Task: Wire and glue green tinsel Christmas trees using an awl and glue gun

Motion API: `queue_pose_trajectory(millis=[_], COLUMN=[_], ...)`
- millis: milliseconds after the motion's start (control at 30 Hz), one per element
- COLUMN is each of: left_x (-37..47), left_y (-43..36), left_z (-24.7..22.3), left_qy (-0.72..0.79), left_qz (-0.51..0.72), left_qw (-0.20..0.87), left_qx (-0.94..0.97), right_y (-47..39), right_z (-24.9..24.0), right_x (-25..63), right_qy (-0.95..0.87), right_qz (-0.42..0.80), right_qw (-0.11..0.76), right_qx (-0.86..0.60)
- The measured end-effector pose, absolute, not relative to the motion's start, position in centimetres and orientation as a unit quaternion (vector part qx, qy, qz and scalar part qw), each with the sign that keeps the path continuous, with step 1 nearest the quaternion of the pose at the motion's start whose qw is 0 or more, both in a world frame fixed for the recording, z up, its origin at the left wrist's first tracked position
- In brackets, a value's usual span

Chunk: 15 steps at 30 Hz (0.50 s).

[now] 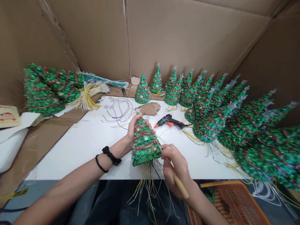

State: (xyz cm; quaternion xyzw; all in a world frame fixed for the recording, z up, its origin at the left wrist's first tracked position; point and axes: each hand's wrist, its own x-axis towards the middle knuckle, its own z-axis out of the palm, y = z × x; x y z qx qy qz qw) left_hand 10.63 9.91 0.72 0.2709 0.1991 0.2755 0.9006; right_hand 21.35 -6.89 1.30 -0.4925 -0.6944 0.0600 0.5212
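Note:
A small green tinsel Christmas tree (144, 145) with red garland and a gold ball is gripped near its top by my left hand (133, 126). Yellow, white and dark wires (150, 184) hang from its base over the table's front edge. My right hand (174, 164) is closed around a wooden-handled tool (180, 185), whose thin metal shaft reaches the tree's right side. Whether the shaft's tip enters the tinsel I cannot tell. A black and orange glue gun (169, 121) lies just beyond the tree, to the right.
Several finished-looking trees (211, 115) with stars crowd the table's right side. More trees (51, 90) and wire bundles (87, 95) lie at the left. Coiled dark wire (119, 109) and a cardboard scrap (148, 108) rest on the white table (98, 125). An orange basket (234, 200) sits below right.

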Motion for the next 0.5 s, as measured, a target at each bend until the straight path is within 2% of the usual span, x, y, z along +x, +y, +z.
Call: queue_pose_trajectory(millis=[100, 500], left_x=[10.6, 10.8], left_y=[10.1, 9.6], left_z=[0.5, 1.0], left_qy=[0.184, 0.173], left_qz=[0.276, 0.274], left_qw=[0.903, 0.908], left_qx=[0.273, 0.266], right_y=[-7.4, -7.4], right_z=[1.8, 4.0], right_x=[21.7, 22.2], right_qy=[-0.665, -0.629], right_qz=[0.101, 0.218], right_qw=[0.54, 0.503], right_qx=[-0.507, -0.551])
